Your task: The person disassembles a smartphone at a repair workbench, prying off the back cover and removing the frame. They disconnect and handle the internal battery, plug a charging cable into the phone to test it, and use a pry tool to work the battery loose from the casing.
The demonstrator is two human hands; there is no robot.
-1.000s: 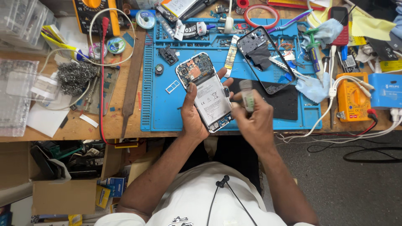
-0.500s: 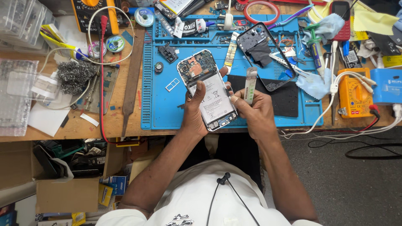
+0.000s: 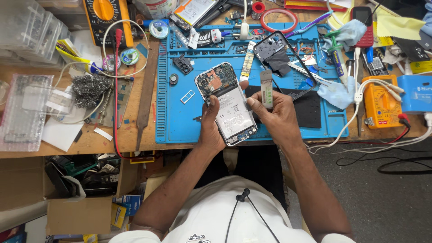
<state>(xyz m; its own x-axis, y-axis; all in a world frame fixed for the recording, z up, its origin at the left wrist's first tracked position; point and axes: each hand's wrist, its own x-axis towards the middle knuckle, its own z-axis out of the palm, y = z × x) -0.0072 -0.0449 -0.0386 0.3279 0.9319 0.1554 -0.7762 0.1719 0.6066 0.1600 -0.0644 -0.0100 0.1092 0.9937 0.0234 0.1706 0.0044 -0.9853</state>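
My left hand [image 3: 211,123] grips an opened phone [image 3: 227,102], back cover off and battery showing, held above the near edge of the blue mat [image 3: 180,126] on the bench, while my right hand [image 3: 276,112] pinches a small grey strip [image 3: 267,88] upright just beside it. I judge the strip could slip from so light a pinch and vanish among the clutter. The phone, held at one side only, could tip and drop off the bench edge, harming its bare board.
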